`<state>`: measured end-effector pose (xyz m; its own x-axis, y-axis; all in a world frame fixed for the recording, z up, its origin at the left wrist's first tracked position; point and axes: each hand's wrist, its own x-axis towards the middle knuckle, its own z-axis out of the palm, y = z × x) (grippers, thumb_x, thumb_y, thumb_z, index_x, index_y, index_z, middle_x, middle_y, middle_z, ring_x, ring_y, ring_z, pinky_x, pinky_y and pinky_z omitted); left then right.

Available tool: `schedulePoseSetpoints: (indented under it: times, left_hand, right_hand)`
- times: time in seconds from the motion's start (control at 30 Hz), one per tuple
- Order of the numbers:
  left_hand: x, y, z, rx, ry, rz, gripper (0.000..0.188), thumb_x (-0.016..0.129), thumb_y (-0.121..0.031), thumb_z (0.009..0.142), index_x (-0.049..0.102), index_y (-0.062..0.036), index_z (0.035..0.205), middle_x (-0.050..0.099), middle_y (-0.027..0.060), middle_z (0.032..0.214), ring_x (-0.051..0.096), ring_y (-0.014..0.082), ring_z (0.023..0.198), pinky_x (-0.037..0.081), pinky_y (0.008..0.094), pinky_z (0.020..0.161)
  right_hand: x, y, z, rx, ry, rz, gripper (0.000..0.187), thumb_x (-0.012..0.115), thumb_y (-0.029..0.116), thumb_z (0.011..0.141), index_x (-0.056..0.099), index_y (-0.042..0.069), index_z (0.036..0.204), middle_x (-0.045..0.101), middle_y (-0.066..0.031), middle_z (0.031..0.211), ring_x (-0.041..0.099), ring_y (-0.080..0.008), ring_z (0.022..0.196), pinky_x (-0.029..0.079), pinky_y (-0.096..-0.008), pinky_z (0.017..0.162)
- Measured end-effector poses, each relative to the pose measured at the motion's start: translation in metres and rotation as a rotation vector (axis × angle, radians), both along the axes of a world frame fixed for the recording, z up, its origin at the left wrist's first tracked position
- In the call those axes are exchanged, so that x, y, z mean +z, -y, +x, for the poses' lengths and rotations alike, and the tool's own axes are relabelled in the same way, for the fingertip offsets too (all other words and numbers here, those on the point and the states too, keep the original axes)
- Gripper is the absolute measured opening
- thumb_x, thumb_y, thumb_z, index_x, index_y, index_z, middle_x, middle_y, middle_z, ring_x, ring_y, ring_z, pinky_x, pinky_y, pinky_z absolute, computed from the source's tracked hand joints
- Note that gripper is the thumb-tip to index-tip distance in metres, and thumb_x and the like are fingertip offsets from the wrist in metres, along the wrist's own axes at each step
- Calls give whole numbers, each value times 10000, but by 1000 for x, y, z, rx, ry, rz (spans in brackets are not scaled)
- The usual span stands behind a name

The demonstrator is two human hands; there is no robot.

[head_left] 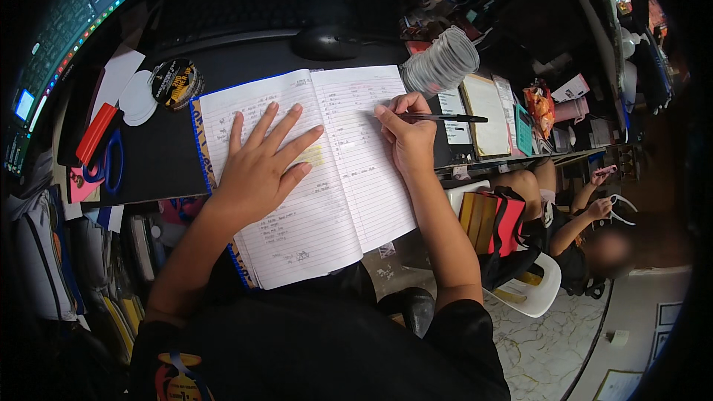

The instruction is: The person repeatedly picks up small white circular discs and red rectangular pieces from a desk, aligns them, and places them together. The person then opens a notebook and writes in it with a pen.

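A lined notebook [379, 200] lies spread out before me, its near end reaching past the desk's front edge. Handwriting covers much of the left page and the upper part of the right one. My left hand [260, 163] rests flat on the left page with its fingers spread. Over the right page, my right hand [411, 134] pinches a black pen [457, 117], whose long end points to the right. The fingers hide the pen's writing tip, so I cannot tell whether it touches the paper.
Beyond the notebook are a black mouse [325, 43] and a keyboard [245, 15]. A ribbed, silvery cylinder [442, 62] stands by the right page's far corner. Blue scissors [113, 162] and a red stapler-like thing [96, 134] lie left. Another person [568, 245] sits at the right.
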<state>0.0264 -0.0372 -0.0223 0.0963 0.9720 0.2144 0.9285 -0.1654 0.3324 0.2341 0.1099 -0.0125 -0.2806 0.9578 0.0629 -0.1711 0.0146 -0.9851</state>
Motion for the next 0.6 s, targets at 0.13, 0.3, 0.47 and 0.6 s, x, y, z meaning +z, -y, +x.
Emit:
schedulePoseSetpoints:
  times: [0.13,0.3,0.47,0.6]
  left_hand:
    - [0,1,0,-1,26,-34,458,482,-387,965,451,-288,1412,298,68,1544,192,314,1448,18,605,1143]
    - [0,0,0,-3,22,-31,457,481,-388,967,454,-286,1411,298,76,1544,196,322,1446,23,615,1137]
    - [0,0,-1,-8,24,-25,460,487,-387,964,460,-278,1409,308,84,1539,202,334,1443,22,627,1130]
    - [0,1,-1,-16,30,-9,464,490,-381,962,461,-267,1410,315,93,1535,206,342,1440,18,628,1128]
  right_hand:
    - [-1,0,0,-5,-17,-13,323,685,-107,783,448,112,787,524,3,725,458,-57,534,323,-185,454]
    - [-4,-2,0,-8,-9,16,315,674,-119,773,457,109,783,527,-1,728,458,-55,547,327,-187,462]
    - [-6,-2,1,-14,-9,28,300,658,-131,764,470,103,780,530,-3,745,462,-53,562,331,-186,472]
    - [-5,-3,2,-5,-42,18,296,652,-137,758,477,100,785,528,-2,762,454,-54,558,319,-185,470]
